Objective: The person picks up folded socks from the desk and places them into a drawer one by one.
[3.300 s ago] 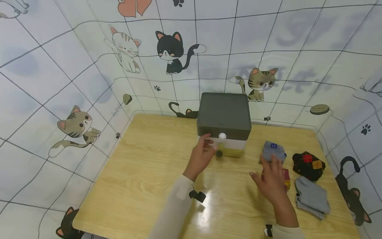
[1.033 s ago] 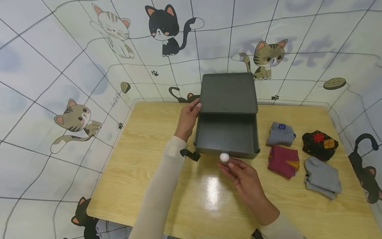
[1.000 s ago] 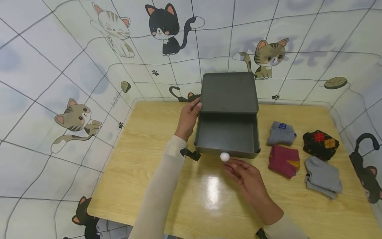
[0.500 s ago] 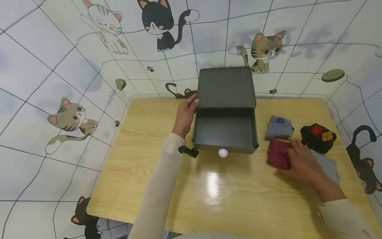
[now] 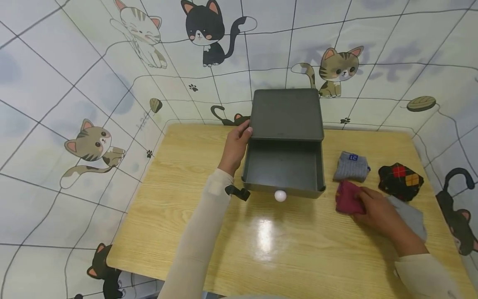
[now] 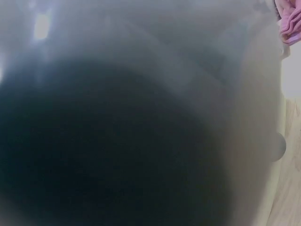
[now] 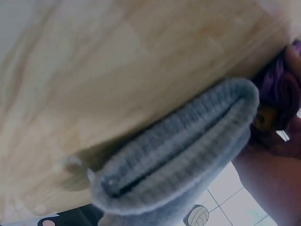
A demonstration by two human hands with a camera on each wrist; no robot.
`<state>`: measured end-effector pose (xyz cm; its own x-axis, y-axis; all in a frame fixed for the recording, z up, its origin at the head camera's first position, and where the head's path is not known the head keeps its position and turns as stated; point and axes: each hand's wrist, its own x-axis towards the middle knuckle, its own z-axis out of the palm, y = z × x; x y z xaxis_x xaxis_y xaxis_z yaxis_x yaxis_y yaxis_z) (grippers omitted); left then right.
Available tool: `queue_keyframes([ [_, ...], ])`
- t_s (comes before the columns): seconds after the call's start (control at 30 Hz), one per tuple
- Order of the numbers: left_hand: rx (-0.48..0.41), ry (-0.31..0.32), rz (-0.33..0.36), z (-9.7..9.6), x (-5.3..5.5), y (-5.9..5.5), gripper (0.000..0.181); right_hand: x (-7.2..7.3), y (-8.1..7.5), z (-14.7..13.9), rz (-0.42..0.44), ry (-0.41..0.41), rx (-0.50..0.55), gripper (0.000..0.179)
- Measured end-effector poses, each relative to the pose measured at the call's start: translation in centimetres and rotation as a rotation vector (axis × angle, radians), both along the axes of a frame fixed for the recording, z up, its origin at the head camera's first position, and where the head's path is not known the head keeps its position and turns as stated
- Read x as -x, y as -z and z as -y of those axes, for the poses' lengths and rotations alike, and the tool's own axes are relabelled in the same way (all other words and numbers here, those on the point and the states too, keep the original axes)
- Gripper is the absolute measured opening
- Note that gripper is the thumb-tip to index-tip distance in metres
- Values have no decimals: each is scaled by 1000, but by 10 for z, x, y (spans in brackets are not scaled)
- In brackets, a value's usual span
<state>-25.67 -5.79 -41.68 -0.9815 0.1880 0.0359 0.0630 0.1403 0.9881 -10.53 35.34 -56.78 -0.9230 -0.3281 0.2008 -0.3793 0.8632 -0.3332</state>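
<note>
A small dark grey drawer box (image 5: 287, 114) stands at the back of the table. Its drawer (image 5: 285, 166) is pulled out, bare inside, with a white round knob (image 5: 280, 195) in front. My left hand (image 5: 234, 147) rests against the box's left side, fingers along the wall and thumb near the front corner. My right hand (image 5: 379, 211) pinches a folded maroon sock (image 5: 347, 198) between thumb and fingers at its right edge. Partly beneath that hand lies a folded light grey sock (image 5: 412, 216); its ribbed cuff (image 7: 174, 150) fills much of the right wrist view.
Behind the maroon sock sits a folded blue-grey sock (image 5: 352, 167) with a blue label. To its right is a black sock (image 5: 401, 181) with red and yellow patches. A cat-patterned wall (image 5: 269, 45) encloses the wooden table (image 5: 179, 166). The left wrist view is mostly dark blur.
The drawer was shut at first, then came open with my right hand at the knob. That hand let go, moved right and took hold of the maroon sock. My left hand stayed at the box.
</note>
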Motion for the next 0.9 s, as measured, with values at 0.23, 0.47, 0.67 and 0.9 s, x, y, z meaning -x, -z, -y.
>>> queue_keyframes([
  [0.23, -9, 17, -10, 0, 0, 0, 46, -1, -2, 4, -70, 41, -6, 44],
  [0.47, -1, 12, -14, 1, -2, -1, 46, -6, 0, 6, -147, 38, -6, 41],
  [0.67, 3, 15, -11, 1, -2, -1, 46, -15, -26, 14, -163, 79, 51, 47],
  [0.9, -8, 8, -17, 0, -2, 0, 45, -15, -83, 31, -179, 131, 91, 42],
])
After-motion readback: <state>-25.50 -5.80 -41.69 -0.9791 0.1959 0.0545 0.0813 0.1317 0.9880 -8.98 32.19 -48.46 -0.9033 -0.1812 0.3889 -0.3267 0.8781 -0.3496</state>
